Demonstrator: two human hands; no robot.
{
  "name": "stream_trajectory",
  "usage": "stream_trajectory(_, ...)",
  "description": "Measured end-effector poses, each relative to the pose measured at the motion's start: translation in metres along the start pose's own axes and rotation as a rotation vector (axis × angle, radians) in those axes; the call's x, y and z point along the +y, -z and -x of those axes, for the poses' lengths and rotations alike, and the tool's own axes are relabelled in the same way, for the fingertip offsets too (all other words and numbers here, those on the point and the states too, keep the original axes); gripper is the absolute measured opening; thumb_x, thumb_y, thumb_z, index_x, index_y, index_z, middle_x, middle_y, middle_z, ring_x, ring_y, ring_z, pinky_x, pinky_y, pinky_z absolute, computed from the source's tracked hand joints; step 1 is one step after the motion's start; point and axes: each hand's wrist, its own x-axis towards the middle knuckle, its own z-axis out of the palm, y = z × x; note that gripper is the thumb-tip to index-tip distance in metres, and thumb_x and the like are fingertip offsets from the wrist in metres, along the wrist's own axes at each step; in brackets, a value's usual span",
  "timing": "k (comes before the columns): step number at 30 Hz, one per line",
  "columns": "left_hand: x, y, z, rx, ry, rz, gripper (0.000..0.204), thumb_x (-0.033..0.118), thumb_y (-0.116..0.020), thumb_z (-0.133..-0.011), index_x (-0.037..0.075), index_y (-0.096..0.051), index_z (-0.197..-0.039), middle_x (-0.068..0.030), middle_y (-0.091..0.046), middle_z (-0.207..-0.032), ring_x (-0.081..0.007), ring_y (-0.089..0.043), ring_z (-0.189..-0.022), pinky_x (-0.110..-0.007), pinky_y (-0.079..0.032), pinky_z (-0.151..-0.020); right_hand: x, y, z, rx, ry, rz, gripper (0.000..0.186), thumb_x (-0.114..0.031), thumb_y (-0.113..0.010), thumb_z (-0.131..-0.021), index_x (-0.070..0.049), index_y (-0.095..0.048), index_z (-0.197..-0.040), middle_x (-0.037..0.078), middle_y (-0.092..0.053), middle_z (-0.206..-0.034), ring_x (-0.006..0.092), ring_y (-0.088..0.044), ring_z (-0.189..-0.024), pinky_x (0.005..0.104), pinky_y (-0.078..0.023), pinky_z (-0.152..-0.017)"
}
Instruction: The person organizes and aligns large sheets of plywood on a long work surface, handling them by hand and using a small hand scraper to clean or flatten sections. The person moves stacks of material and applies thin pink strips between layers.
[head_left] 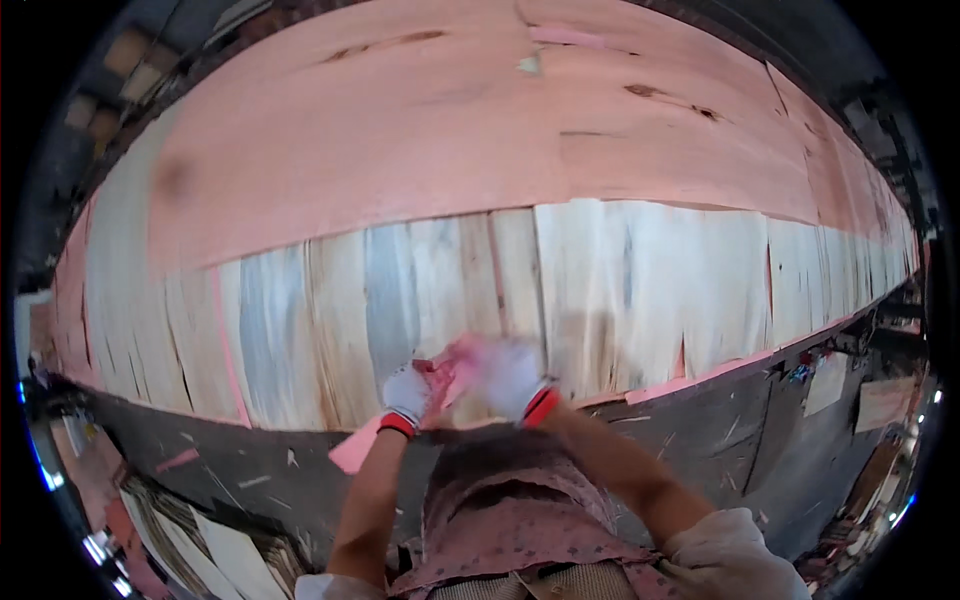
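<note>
My left hand, in a white work glove with a red and black cuff, is closed on a pink strip of wood veneer. The strip's lower end passes by my left wrist and sticks out past the table's near edge. Beside it, my right hand wears a matching glove and is at the strip's upper part. Motion smears its fingers, so their grip cannot be made out. Both hands are over pale veneer sheets with grey-blue and brown streaks. Behind these lie broad pink veneer sheets with dark knots and splits.
Narrow pink margins show along the near edge. Scraps and splinters litter the dark floor. At lower left, a stack of thin sheets stands on the floor. More boards lie at the right.
</note>
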Motion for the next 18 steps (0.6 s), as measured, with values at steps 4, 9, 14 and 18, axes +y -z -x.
stream_trajectory(4, 0.073, 0.01, -0.032, 0.09, -0.09, 0.044, 0.029, 0.03, -0.063, -0.084, 0.004, -0.062, -0.096, -0.0149, -0.066, -0.091, -0.0286, -0.064, -0.086, -0.035, -0.05, -0.077, 0.037, 0.032, -0.002, 0.094, -0.262, -0.067, 0.025, -0.025, -0.06, -0.088, -0.011, -0.063, -0.108, 0.012, -0.067, -0.095, 0.0291, -0.066, -0.073, 0.0392, -0.052, -0.065)
stream_trajectory(9, -0.025, -0.024, -0.087, -0.039, 0.132, 0.209, 0.05, 0.05, -0.066, -0.079, 0.006, -0.061, -0.102, -0.0172, -0.066, -0.096, -0.0349, -0.063, -0.092, -0.04, -0.049, -0.082, 0.169, 0.149, -0.036, 0.473, -0.677, -1.35, 0.033, -0.029, -0.056, -0.094, -0.001, -0.059, -0.112, 0.013, -0.066, -0.101, 0.0173, -0.063, -0.067, 0.0299, -0.054, -0.059)
stream_trajectory(14, -0.05, -0.048, -0.103, -0.142, 0.39, 1.568, 0.029, 0.027, -0.064, -0.085, 0.006, -0.057, -0.104, -0.0147, -0.064, -0.097, -0.0306, -0.061, -0.089, -0.036, -0.048, -0.081, 0.178, 0.19, -0.083, 0.178, -0.729, -1.208, 0.042, -0.034, -0.063, -0.09, -0.002, -0.056, -0.117, 0.012, -0.066, -0.101, 0.0151, -0.064, -0.066, 0.0267, -0.054, -0.058)
stream_trajectory(18, 0.013, -0.026, -0.098, 0.175, 0.009, 0.484, 0.027, 0.019, -0.065, -0.083, 0.003, -0.056, -0.103, -0.0152, -0.063, -0.097, -0.0307, -0.06, -0.09, -0.036, -0.047, -0.08, 0.146, 0.143, -0.093, -0.149, -0.394, -1.0, 0.071, -0.02, -0.072, -0.082, -0.003, -0.033, -0.139, 0.011, -0.051, -0.13, 0.0119, -0.062, -0.076, 0.0269, -0.054, -0.068)
